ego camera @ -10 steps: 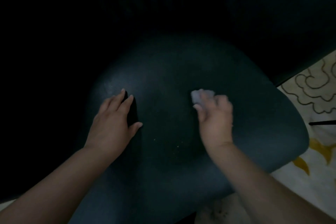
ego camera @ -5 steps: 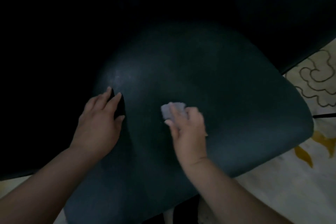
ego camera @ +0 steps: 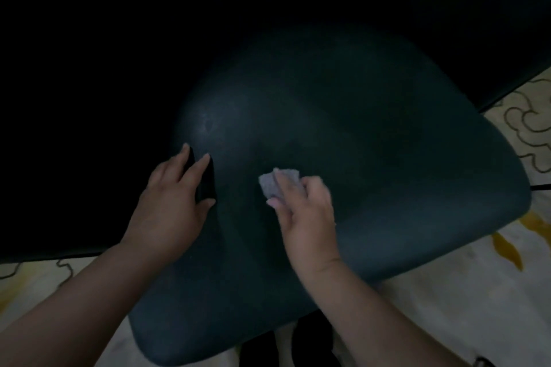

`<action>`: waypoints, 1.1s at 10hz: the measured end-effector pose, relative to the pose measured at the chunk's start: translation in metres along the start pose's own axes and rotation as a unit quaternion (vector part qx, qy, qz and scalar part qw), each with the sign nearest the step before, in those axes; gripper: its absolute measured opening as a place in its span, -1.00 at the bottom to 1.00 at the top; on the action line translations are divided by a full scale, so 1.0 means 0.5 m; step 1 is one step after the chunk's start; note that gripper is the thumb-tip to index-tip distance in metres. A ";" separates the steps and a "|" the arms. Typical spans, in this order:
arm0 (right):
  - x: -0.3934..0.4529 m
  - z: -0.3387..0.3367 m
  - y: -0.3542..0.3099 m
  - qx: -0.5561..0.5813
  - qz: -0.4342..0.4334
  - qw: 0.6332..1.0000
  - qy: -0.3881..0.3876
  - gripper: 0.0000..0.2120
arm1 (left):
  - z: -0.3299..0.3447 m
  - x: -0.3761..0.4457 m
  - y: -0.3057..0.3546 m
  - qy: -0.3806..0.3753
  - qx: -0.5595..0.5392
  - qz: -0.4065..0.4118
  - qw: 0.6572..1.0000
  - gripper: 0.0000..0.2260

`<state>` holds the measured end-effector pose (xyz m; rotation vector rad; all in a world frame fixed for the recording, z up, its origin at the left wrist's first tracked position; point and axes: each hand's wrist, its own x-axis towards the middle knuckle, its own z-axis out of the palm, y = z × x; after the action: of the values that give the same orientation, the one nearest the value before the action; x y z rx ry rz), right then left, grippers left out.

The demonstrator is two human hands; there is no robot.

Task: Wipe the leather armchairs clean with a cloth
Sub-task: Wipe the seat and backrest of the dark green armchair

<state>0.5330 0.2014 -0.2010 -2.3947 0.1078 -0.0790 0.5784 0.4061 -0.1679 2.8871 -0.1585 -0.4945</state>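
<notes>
From the head view, the left hand [ego camera: 171, 205] lies spread flat on the dark leather seat [ego camera: 372, 143], probably to steady it, while the right hand [ego camera: 307, 211] pinches and presses the small grey cloth [ego camera: 272, 185] onto the seat's middle for wiping.

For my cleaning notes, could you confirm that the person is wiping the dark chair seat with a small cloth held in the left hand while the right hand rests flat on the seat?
Not quite: the hands are swapped. The head view shows the right hand holding the cloth on the chair seat, while the left hand rests flat on the seat.
</notes>
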 end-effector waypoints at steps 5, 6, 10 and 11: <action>0.125 -0.012 0.020 -0.024 0.016 0.998 0.057 -0.64 | 0.000 -0.037 -0.034 -0.020 -0.039 -0.030 0.999 -0.34; 0.144 0.006 0.004 -0.047 0.045 0.998 0.015 -0.62 | 0.003 -0.055 -0.047 -0.022 -0.070 -0.064 0.995 -0.39; 0.137 0.044 -0.055 -0.046 -0.010 0.999 -0.009 -0.65 | 0.023 -0.127 -0.099 -0.023 -0.108 -0.082 0.990 -0.40; 0.052 0.072 -0.108 -0.044 -0.119 0.988 -0.084 -0.62 | 0.028 -0.135 -0.104 -0.016 -0.111 -0.085 0.990 -0.38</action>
<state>0.5652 0.2626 -0.1899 -2.4821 -0.2593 0.0177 0.5138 0.4635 -0.1707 2.6879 0.1310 -0.5512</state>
